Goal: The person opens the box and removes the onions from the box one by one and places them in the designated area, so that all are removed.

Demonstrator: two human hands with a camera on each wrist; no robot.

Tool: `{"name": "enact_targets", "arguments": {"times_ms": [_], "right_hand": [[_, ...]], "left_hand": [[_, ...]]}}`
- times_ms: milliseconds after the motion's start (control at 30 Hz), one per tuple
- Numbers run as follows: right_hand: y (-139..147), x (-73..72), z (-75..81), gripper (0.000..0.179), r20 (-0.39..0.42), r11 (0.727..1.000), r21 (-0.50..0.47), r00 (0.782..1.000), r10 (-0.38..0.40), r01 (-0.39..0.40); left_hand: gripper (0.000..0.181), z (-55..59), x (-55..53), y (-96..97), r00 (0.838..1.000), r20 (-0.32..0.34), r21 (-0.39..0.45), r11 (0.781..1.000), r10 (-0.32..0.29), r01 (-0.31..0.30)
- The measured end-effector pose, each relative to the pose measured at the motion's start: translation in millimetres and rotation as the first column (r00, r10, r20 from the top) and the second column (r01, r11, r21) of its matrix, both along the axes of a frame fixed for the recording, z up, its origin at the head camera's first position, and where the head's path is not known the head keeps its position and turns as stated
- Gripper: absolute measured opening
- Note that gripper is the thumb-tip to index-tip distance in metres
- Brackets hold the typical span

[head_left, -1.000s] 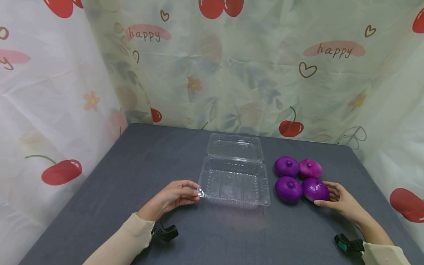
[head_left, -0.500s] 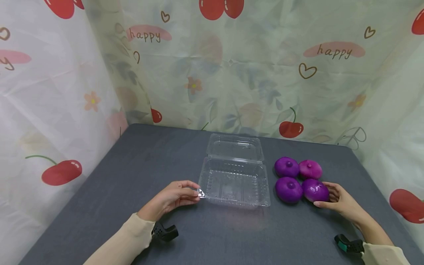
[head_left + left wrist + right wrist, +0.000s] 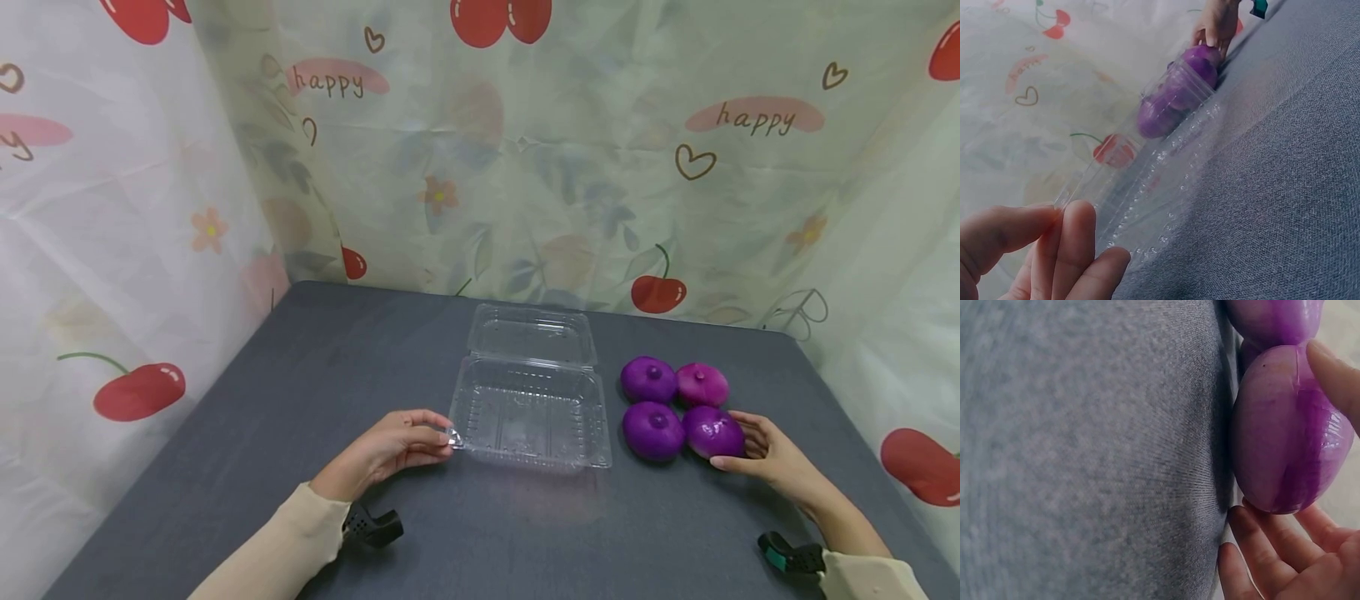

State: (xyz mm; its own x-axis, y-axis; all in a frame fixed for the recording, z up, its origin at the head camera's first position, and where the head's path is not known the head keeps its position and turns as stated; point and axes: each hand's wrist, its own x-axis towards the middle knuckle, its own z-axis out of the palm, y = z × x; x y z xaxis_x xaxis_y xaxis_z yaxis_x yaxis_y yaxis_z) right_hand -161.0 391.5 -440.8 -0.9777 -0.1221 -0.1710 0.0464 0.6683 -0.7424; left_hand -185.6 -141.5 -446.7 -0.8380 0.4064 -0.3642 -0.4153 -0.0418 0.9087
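Note:
A clear plastic clamshell container [image 3: 531, 412] lies with its lid [image 3: 532, 335] folded back, away from me. My left hand [image 3: 397, 446] pinches its front left corner between thumb and fingers, also seen close up in the left wrist view. To the right of it, several glossy purple onions [image 3: 654, 431] sit bunched together, each with a small nub on top. The front right purple onion [image 3: 1291, 434] is in the grasp of my right hand [image 3: 776, 462], thumb at its near side and fingers around its right side. It rests on the table against its neighbours.
The dark grey table [image 3: 300, 367] ends at a hanging curtain [image 3: 525, 208] printed with cherries, at the back and sides. A grey looped cord [image 3: 802, 308] hangs by the back right corner. Black wrist cameras [image 3: 375, 527] sit under both wrists.

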Motion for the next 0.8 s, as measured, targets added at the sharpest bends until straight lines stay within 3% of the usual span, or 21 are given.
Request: {"name": "enact_targets", "arguments": {"times_ms": [367, 567, 800], "right_hand": [[2.8, 1.7, 4.3, 0.087, -0.033, 0.993, -0.119, 0.999, 0.024, -0.028], [8.9, 3.0, 7.8, 0.084, -0.059, 0.992, -0.121, 0.997, 0.039, -0.046], [9.4, 2.7, 21.1, 0.079, -0.143, 0.993, -0.100, 0.988, 0.050, -0.064]], "left_hand": [[0.033, 2.1, 1.0, -2.9, 0.999, 0.003, -0.001, 0.999, -0.042, 0.042], [0.041, 8.0, 1.3, -9.2, 0.998, -0.024, -0.073, 0.995, -0.064, 0.062], [0.050, 19.1, -2.5, -23.0, 0.995, -0.052, -0.065, 0.995, -0.080, 0.077]]}}
